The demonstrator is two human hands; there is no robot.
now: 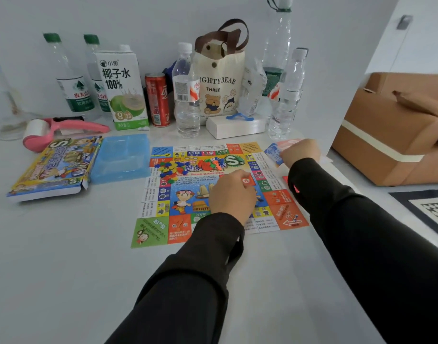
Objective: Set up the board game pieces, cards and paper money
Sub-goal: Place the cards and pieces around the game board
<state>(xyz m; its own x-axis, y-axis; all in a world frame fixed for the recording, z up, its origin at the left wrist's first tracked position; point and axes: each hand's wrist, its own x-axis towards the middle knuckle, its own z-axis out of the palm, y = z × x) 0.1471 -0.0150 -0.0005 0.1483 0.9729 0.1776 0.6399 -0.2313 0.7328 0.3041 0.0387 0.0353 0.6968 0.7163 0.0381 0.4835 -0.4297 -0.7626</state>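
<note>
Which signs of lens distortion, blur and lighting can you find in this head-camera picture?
Head view: wide-angle distortion leans the green-capped bottles outward; light is soft and even, shadows faint; small print on the game board is too blurred to read; the left hand pinching an orange card and the right hand holding paper money look slightly soft.

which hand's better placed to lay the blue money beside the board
Right. The right hand holds the blue notes just past the board, at its right edge; the left hand holds an orange card over it.
</note>
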